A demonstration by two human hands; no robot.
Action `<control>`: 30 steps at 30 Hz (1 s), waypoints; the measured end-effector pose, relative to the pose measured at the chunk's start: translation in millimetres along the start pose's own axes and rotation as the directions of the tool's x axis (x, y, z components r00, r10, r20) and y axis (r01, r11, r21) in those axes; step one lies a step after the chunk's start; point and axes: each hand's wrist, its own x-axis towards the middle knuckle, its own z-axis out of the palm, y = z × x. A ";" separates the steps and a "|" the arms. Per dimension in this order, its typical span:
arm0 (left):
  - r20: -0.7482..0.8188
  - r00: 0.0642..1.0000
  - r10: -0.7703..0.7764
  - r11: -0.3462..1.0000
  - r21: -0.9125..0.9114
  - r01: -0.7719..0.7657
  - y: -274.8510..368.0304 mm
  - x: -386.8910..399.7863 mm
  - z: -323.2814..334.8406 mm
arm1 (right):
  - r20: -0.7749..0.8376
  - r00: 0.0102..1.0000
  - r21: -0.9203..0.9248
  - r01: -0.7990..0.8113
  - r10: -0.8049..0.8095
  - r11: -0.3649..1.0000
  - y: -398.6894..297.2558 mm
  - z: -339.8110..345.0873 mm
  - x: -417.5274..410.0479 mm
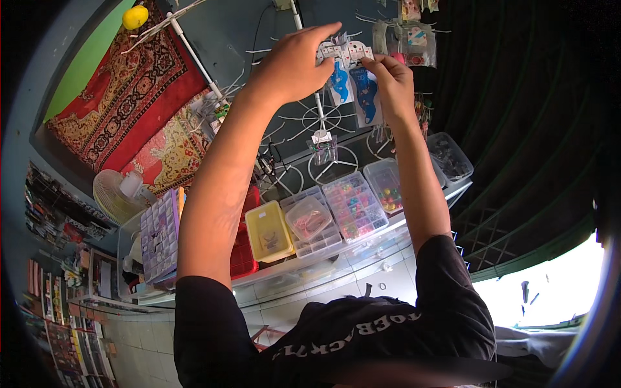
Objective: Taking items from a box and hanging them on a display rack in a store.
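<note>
Both my arms reach up to a white metal display rack [318, 104] with wire hooks. My left hand [296, 63] is raised at the rack with its index finger stretched out and its thumb beside a small card with a blue foot-shaped print [341, 83]. Whether it touches that card I cannot tell. My right hand [392, 80] pinches the upper part of a larger packaged card with a dark blue foot-shaped print [366, 97]. Small white cards with red marks show at the top of both. Lower on the rack hangs a small clear packet [325, 151].
Below the rack, a glass counter carries a yellow tray [266, 233], a divided bead box [354, 207], a small lidded container [308, 218] and another clear box [385, 186]. A fan [116, 194] stands left. More hooks with packets [418, 43] hang right.
</note>
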 end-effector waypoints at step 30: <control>0.232 0.950 -0.210 0.943 -0.209 0.260 -24.7 -3.9 19.0 | 0.098 0.985 0.091 -0.152 0.143 0.984 4.3 7.9 17.2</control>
